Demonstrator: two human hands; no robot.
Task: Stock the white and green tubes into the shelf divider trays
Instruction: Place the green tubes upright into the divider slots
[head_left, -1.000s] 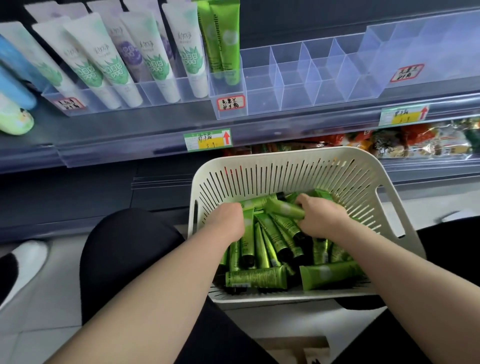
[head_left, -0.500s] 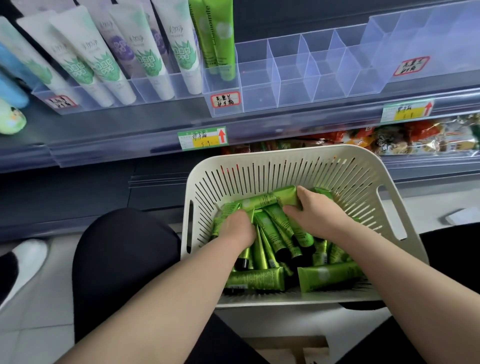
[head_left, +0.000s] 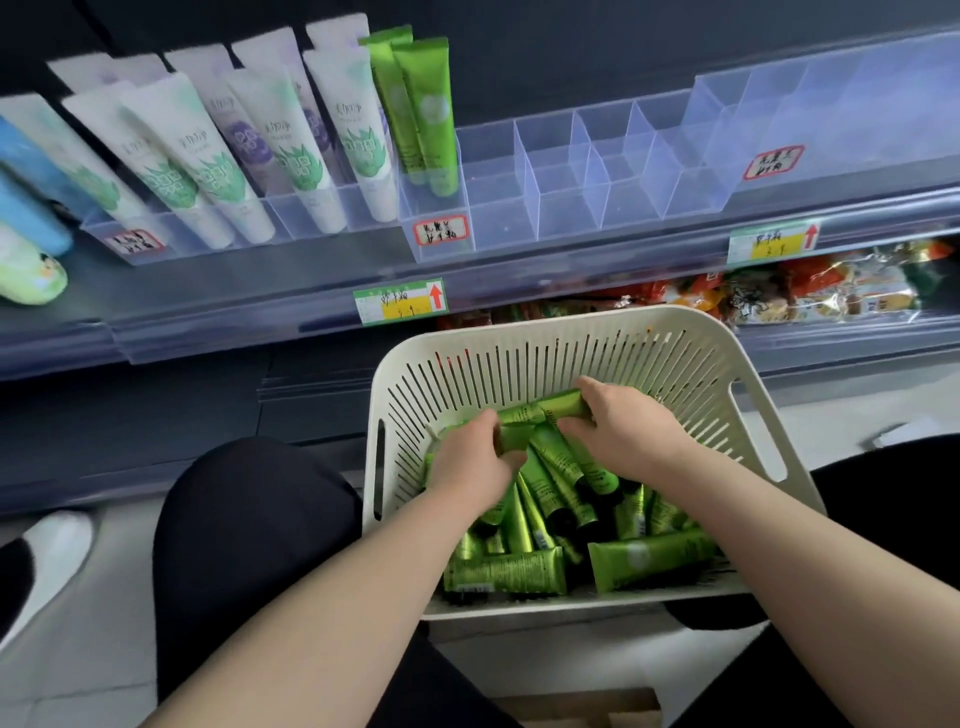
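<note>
- Now, risk first: we judge the gathered tubes (head_left: 540, 413) glossy and loosely bunched. One could slide out on the lift and fall back into the basket (head_left: 519, 332), or past its rim.
- Likely cause: the hands close on opposite ends of the bunch, with nothing under its middle.
- Second risk: the divider tray (head_left: 587, 197), upper centre of frame, has thin clear walls and narrow cells. Pushing several tubes in at once could jam them or knock over the two standing tubes (head_left: 423, 119) in its leftmost cell.
- Third: neither hand steadies the basket, so a sharp pull could tilt it.
- Left hand (head_left: 470, 462): fingers curled tight round the left end of the bunch, nearly closed.
- Right hand (head_left: 623, 434): fingers wrapped over the right end, thumb beneath, pinching it. We cannot tell how many tubes are held.
- Stock position: most green tubes (head_left: 550, 499) lie jumbled in the basket, lower centre. White tubes (head_left: 358, 150) already lean in their own tray, upper left.
</note>
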